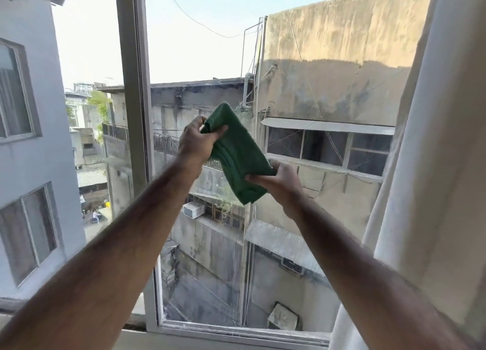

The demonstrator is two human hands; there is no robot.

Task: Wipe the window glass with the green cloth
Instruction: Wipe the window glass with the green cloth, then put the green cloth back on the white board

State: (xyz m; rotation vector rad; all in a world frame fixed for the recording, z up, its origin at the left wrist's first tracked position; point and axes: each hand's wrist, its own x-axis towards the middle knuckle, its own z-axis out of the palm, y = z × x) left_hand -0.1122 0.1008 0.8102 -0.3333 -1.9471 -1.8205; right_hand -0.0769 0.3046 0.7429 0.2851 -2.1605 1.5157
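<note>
Head view: green cloth (238,156) pinched between left hand (196,140) grip above, right hand (280,177) grip below.

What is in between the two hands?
The green cloth, folded, stretches between them in the head view: the left hand pinches its upper end, the right hand its lower end, in front of the window glass.

Window glass (200,47) broad, unobstructed above and below both hands. Left of glass: upright frame post (134,86) bounds sweep. Right of glass: white curtain (434,165) hangs over pane edge, blocks reach there. Below glass: bottom frame rail (236,331) closes off lower limit. Both forearms cross lower pane.
</note>
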